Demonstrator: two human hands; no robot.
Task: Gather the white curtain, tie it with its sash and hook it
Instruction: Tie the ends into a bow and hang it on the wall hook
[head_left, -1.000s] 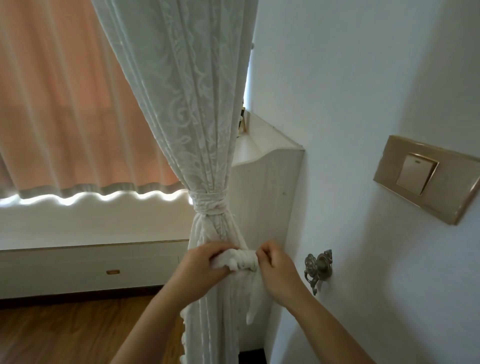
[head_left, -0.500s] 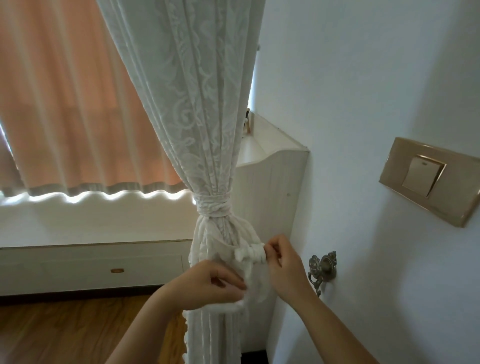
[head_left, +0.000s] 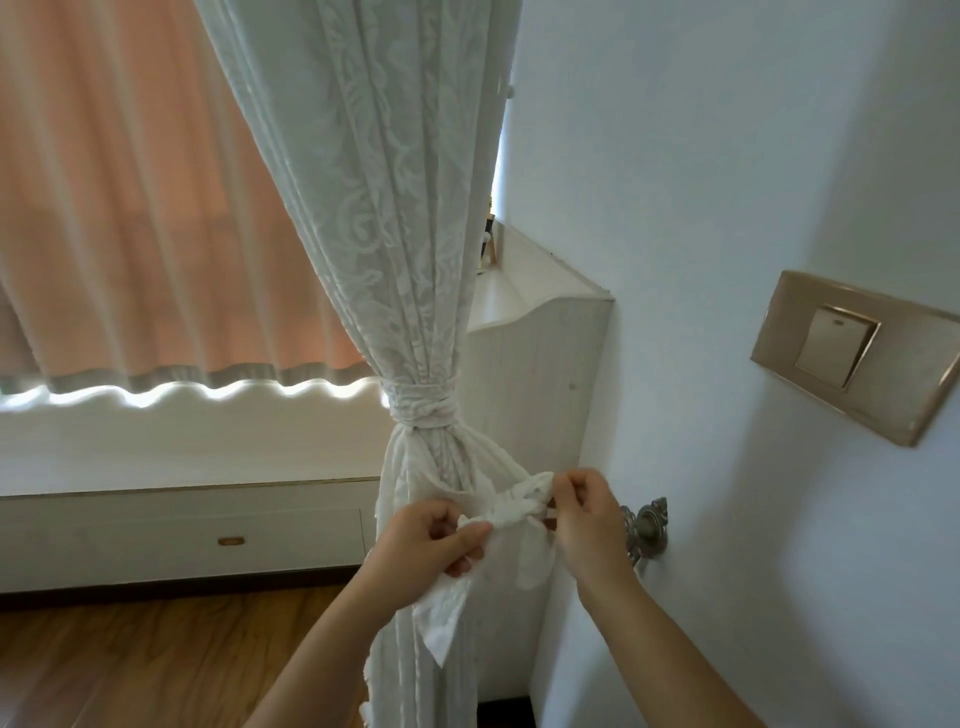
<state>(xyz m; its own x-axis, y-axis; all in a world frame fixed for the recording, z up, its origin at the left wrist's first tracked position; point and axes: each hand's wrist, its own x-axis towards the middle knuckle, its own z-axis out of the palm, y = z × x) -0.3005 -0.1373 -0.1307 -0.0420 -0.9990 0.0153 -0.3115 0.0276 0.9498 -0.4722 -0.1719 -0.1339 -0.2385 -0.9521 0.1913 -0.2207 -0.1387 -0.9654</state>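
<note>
The white lace curtain (head_left: 379, 218) hangs gathered into a bundle, bound at its waist by the white sash (head_left: 423, 408). The sash's loose ends run down to a knot (head_left: 514, 506) between my hands. My left hand (head_left: 431, 540) grips one sash end, whose tail hangs below it. My right hand (head_left: 584, 514) pinches the other side of the knot. Just right of my right hand, a metal hook (head_left: 647, 530) is fixed on the wall, partly hidden by my fingers.
A white wall (head_left: 701, 182) stands on the right with a gold light switch (head_left: 852, 353). A white cabinet (head_left: 540, 374) stands behind the curtain. A peach curtain (head_left: 130, 208) covers the window at left, above a white bench (head_left: 182, 525) and wood floor (head_left: 156, 660).
My hands have pulled the sash ends apart, then come together on a knot. The knot and my right hand now sit closer to the hook.
</note>
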